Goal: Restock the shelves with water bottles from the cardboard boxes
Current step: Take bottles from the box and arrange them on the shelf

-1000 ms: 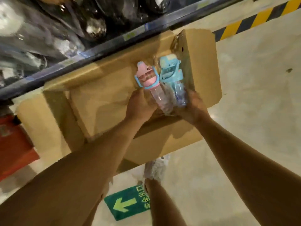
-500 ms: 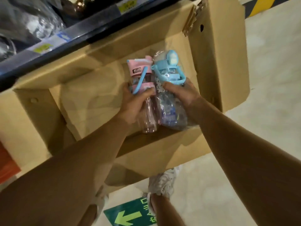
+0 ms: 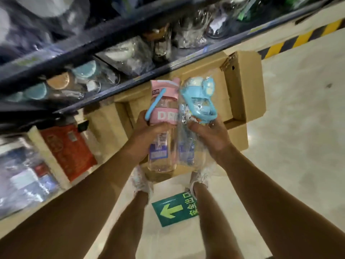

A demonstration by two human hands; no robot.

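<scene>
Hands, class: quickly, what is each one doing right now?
Left hand: closed around the pink-lidded water bottle.
Right hand: closed around the blue-lidded water bottle, still in its clear wrapper.

Cardboard box [image 3: 242, 86] on pale floor [image 3: 298, 146]

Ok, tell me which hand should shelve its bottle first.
Left, probably. The left hand holds the pink bottle on the side nearer the shelf. The right hand holds the blue bottle on the aisle side and would have to cross over.
</scene>
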